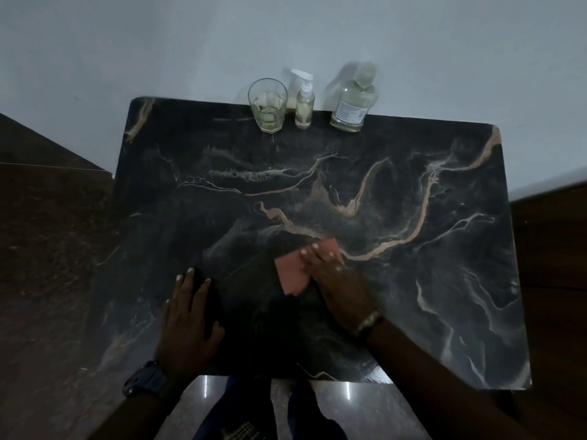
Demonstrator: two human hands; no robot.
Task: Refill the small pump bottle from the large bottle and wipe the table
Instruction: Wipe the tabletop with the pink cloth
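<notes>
The right hand (333,277) is pressing a pink cloth (293,274) flat against the near middle of the dark marbled surface (413,217), its fingers (314,249) lying straight over the cloth rather than curling round it. The left hand (187,315) is resting just to the left on the surface, fingers spread wide and holding nothing; something dark may be lying under it, but the dim light is making that impossible to tell. The small pump bottle (305,106) is standing upright at the far edge, between a glass (267,104) of pale liquid on its left and the large bottle (354,101) on its right, all three well apart from the cloth. The bottles look set aside, so the wiping is probably the step in hand. The main risk is lying at that far edge: a long sweep toward it could be knocking the narrow pump bottle or the glass over, and the glass is standing open, so it would be spilling at once across the area being cleaned. The flat, unfolded grip is another weak point, since the cloth could be slipping out from under straight fingers on a wet patch. The poor light may also be hiding streaks.
</notes>
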